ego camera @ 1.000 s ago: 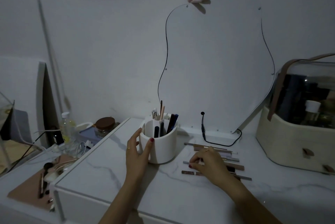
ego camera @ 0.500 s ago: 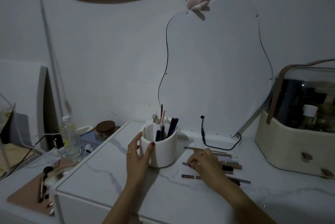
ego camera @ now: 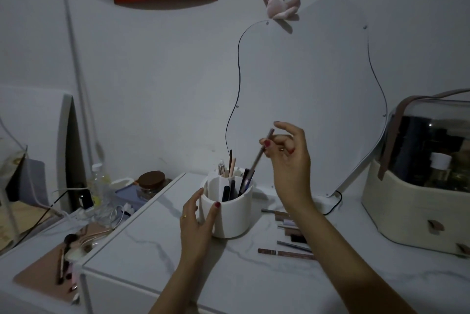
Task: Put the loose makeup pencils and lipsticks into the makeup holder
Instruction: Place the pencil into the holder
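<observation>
Right grip [ego camera: 290, 161] pinches pencil [ego camera: 258, 158] high up, tip at holder [ego camera: 236, 214] mouth; left grip [ego camera: 197, 227] clasps holder

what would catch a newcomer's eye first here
The right hand, raised mid-frame, pinches a makeup pencil angled down at the white makeup holder, which the left hand holds. More loose pencils lie on the table right of it; a pink plush rabbit hangs top centre.

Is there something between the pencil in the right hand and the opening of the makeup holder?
Nothing visible. The right hand pinches the pencil at a slant, its lower end at the open top of the makeup holder. Dark pencils stand inside, beside its path. The left hand holds the holder's side, not over the opening.
</observation>
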